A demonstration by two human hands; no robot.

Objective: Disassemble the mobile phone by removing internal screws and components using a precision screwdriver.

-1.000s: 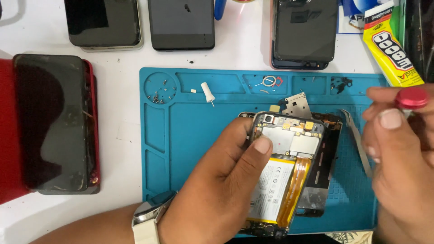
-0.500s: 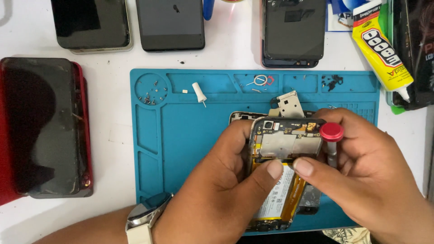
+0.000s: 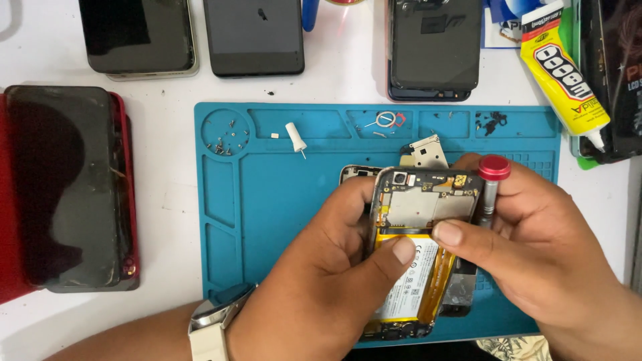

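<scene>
The left hand (image 3: 328,281) grips the opened phone (image 3: 418,234) above the blue mat (image 3: 267,200), thumb on the battery (image 3: 408,281). The right hand (image 3: 542,247) is closed around a red-capped screwdriver (image 3: 490,184), index fingertip on the phone's circuit board (image 3: 414,204).

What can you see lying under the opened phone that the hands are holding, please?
Under the opened phone, a second phone's silver corner and dark lower end show on the blue silicone repair mat. The left hand and right hand cover the rest.
</scene>
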